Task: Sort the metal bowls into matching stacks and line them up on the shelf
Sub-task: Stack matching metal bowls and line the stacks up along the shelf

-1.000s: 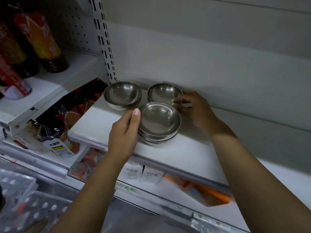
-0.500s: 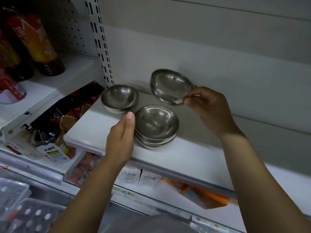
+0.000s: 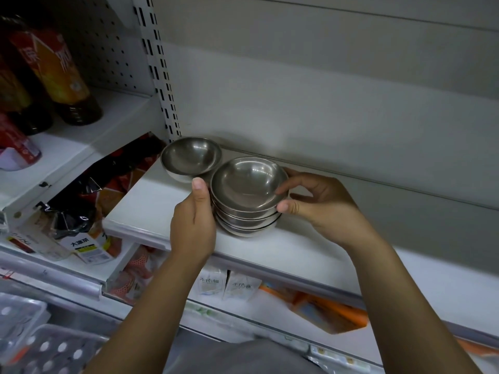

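Both hands are on the stack point(image 3: 247, 225), which sits on the white shelf point(image 3: 310, 252) close to its front lip. The left hand point(image 3: 193, 228) hugs the stack's left side, thumb upright against the rims, the other fingers curled in toward the metal and mostly hidden. The right hand point(image 3: 321, 206), on the stack's right side, pinches the top bowl point(image 3: 247, 184): forefinger over the rim and inside, thumb outside just below it. That top bowl sits nested on the ones beneath.

Behind the stack and to its left there's a single bowl point(image 3: 190, 157), rounder and deeper, just beside it; touching or not, I cannot tell. Further left of the stack stands the slotted post point(image 3: 159, 68), and beyond that are bottles point(image 3: 62, 74) and dark snack bags point(image 3: 81, 209). Behind the stack is the grey back panel point(image 3: 324, 103), with a narrow strip of shelf between them. Right of the stack, the shelf's white surface runs on to the frame's edge. Below the stack are small white cartons point(image 3: 226, 286).
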{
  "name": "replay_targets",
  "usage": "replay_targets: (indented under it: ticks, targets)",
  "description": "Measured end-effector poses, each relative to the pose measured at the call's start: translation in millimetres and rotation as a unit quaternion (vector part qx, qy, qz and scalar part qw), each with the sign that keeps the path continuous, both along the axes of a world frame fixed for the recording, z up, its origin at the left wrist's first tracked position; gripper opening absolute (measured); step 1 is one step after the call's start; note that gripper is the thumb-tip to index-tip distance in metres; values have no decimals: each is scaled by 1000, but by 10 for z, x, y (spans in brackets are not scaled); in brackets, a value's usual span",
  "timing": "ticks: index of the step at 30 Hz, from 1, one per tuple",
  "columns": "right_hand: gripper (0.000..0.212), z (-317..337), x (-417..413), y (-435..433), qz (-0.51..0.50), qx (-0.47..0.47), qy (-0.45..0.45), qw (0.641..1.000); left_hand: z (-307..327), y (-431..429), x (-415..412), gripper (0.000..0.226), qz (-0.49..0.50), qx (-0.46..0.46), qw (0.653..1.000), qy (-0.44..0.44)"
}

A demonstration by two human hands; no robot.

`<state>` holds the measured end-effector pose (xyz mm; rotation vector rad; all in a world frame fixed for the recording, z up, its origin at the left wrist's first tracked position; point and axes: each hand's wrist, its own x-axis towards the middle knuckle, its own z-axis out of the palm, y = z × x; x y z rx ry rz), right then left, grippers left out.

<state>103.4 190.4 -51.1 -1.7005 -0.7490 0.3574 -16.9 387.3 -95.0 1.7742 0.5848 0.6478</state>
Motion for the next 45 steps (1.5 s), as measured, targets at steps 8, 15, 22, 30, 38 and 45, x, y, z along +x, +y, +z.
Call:
replay_targets:
  ticks: [8,15,22,30,38,45]
  targets:
    - [54,21,-125,154,-83,93,66,990,83,-9,-2,66,76,-37,996,-30]
    - [57,5,-236,489,-145,20,110,983,228,453,175,62,155,-108,981,44]
    - [31,-72,-229,560,-155,58,134,977,198,778,360,53,81,-213,970,85]
    - [39,-111,-198,555,-150,63,143,976,315,783,319,42,89,-263,961,-4]
    - [55,-138,-132,559,-153,76,197,965,735,519,85,18,16,-181,981,-60]
    - [57,-41,-150,521,-131,121,188,966,769,307,-32,18,-66,-143,987,-6]
